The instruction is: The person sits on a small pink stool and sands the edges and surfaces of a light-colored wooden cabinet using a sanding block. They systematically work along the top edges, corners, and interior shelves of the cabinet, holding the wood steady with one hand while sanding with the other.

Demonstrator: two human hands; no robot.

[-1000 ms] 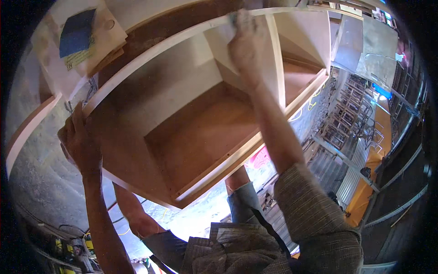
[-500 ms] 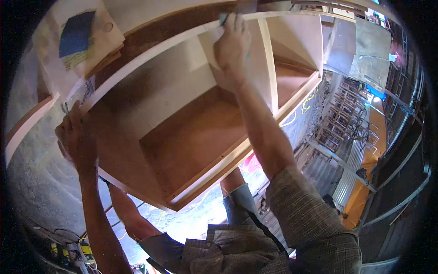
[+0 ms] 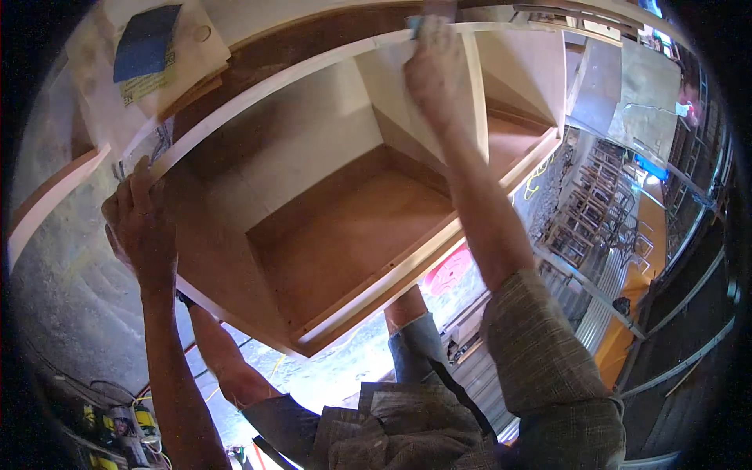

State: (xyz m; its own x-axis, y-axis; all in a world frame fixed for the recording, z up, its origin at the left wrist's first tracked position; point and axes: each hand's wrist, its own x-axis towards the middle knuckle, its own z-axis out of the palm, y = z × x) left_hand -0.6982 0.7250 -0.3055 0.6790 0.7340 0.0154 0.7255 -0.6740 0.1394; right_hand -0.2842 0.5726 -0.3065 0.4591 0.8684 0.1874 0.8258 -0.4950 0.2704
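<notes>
Workshop, dusty concrete floor. Nearest: left hand (image 3: 141, 227) clamped on the wooden cabinet (image 3: 345, 227) corner, unmoved. Farther: right hand (image 3: 435, 66), closed over a small blue sanding pad (image 3: 413, 25), has slid up the white divider (image 3: 427, 102) to its top.

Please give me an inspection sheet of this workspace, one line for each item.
Surface: wooden cabinet, open box with pale edges and brown inside.
Job's things: small blue-edged piece under the right hand, pressed on the pale divider panel.
Clutter: blue sheet on a pale board; small items at lower left, unclear.
Grippers: left hand grips the cabinet's left edge.
Cables: thin cables on the ground.
Surroundings: metal racks, orange floor at right.
</notes>
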